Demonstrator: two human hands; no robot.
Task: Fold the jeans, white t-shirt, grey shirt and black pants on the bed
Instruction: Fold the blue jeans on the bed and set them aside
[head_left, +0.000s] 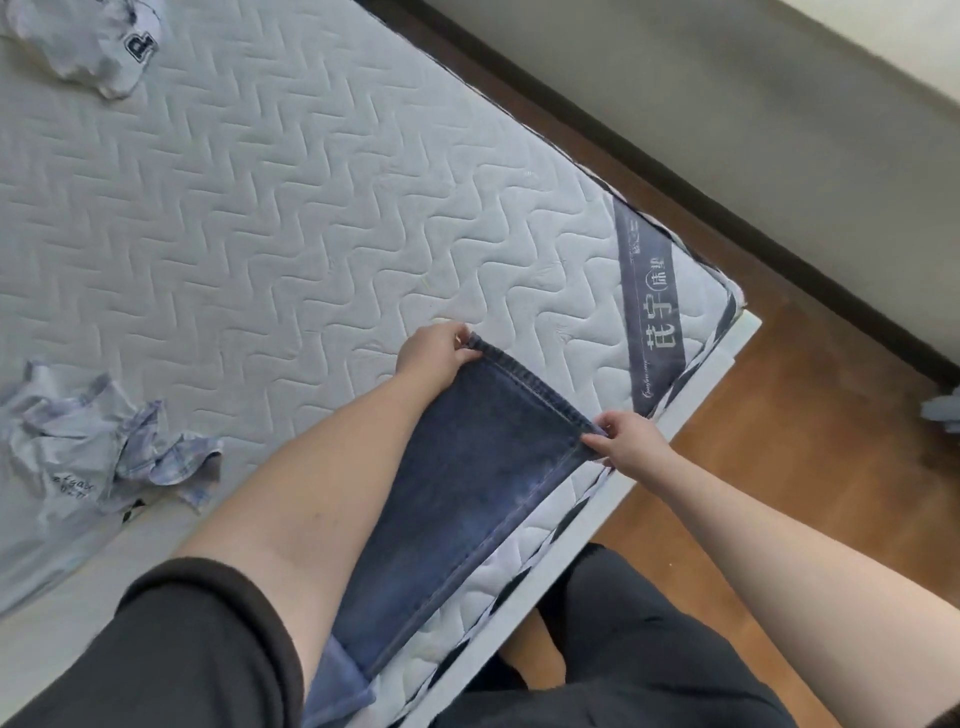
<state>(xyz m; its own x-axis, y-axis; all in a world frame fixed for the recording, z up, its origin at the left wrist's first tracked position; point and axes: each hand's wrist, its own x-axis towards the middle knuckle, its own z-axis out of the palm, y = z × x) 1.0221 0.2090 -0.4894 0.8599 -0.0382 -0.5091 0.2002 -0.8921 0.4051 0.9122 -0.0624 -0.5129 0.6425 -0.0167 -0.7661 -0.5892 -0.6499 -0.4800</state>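
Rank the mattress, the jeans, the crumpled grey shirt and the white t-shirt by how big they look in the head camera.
1. mattress
2. jeans
3. grey shirt
4. white t-shirt, partly cut off and farther away, so unsure

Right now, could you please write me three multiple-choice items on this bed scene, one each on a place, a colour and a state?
1. Where do the jeans lie?
A. along the mattress edge nearest the person
B. on the floor
C. at the mattress's middle

2. What colour are the jeans?
A. black
B. blue
C. white

3. How is the left hand?
A. flat on the mattress
B. hanging idle
C. pinching a hem corner

Answers: 1 A, the denim runs beside the near border. 2 B, the denim is plainly blue. 3 C, its fingers pinch one hem corner while the right hand pinches the other.
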